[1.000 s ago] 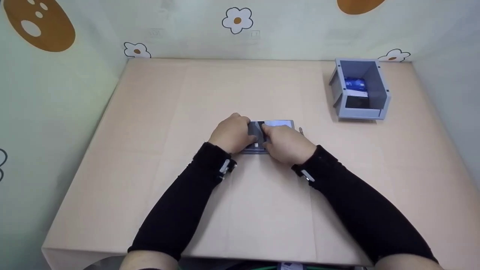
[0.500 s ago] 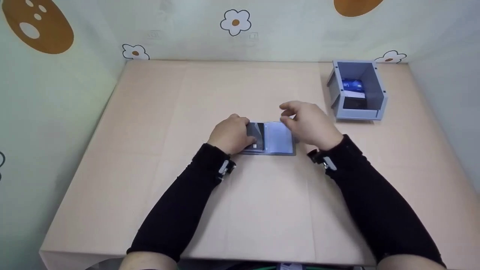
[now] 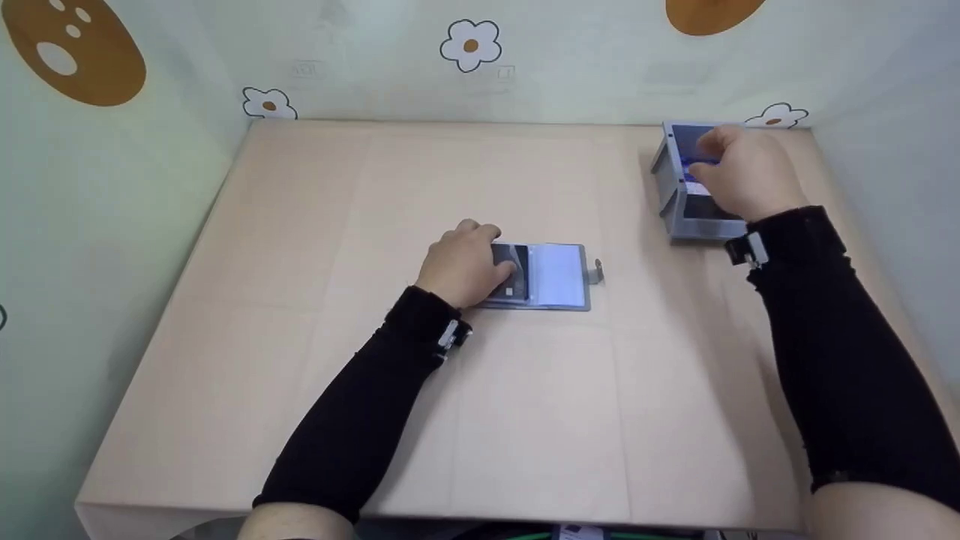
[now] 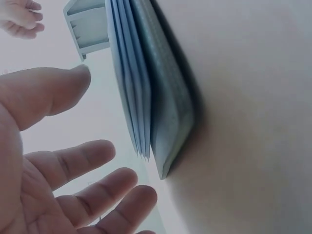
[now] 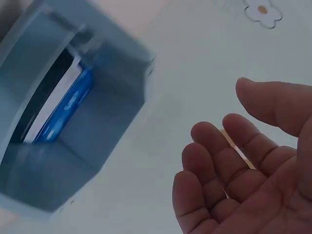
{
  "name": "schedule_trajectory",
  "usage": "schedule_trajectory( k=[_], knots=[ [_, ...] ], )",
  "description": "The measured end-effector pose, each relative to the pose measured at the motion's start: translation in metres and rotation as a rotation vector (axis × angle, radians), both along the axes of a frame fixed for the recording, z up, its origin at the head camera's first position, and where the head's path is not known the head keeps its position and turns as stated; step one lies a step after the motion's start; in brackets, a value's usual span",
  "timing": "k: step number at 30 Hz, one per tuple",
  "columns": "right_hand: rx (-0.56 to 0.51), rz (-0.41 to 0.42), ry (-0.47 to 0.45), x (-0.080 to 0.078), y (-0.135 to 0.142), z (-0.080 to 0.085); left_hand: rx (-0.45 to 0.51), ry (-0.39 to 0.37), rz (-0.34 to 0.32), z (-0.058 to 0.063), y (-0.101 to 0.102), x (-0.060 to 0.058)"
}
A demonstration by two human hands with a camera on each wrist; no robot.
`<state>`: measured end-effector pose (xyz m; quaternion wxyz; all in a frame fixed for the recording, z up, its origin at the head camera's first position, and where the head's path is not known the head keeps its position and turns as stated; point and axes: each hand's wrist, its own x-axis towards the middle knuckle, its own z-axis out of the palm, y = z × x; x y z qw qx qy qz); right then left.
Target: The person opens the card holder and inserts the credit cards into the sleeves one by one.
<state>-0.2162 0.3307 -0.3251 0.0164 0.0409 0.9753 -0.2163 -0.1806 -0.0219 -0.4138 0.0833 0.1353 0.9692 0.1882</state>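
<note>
An open card holder [image 3: 561, 276] with clear plastic sleeves lies on the table, its small strap [image 3: 595, 273] sticking out on the right. Under its left sleeve shows a black card [image 3: 517, 257]. My left hand [image 3: 459, 264] is at the holder's left side, thumb over the black card; in the left wrist view the fingers are spread beside the sleeve edges [image 4: 130, 83]. Above the grey bin [image 3: 705, 230] is my right hand [image 3: 750, 174], holding nothing, fingers loosely bent. Inside the bin, the right wrist view shows a blue card [image 5: 68, 107] beside white and black ones.
A peach cloth [image 3: 375, 420] covers the table. The bin stands near the back right corner, close to the walls. Behind the table rises a pale wall [image 3: 570, 67] with flower drawings.
My right hand has left the card holder and moved right and away from me to above the bin. My left hand stays at the holder, its thumb slightly raised.
</note>
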Motion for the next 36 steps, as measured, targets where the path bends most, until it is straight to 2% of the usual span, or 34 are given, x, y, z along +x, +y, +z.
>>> schedule_trajectory(
  k=[3,6,9,12,19,25,36],
  knots=[
    [0.13,0.024,-0.024,-0.011,0.024,-0.003,0.009,0.004,0.006,-0.001,0.001,-0.001],
    [0.218,0.071,-0.074,-0.02,0.036,-0.01,0.015,0.004,0.008,0.0,0.001,-0.001],
    [0.248,0.128,-0.137,-0.028,0.039,-0.02,0.023,0.008,0.014,0.001,0.001,-0.001],
    [0.28,0.166,-0.162,-0.034,0.039,-0.027,0.029,0.017,0.014,0.0,0.0,0.0],
    [0.361,0.195,-0.219,-0.039,0.039,-0.036,0.043,0.025,0.003,-0.001,0.0,0.001],
    [0.435,0.235,-0.202,-0.044,0.04,-0.047,0.031,0.039,-0.008,-0.001,0.0,0.0],
    [0.482,0.282,-0.151,-0.04,0.032,-0.047,0.029,0.043,-0.011,-0.002,0.0,-0.001]
  ],
)
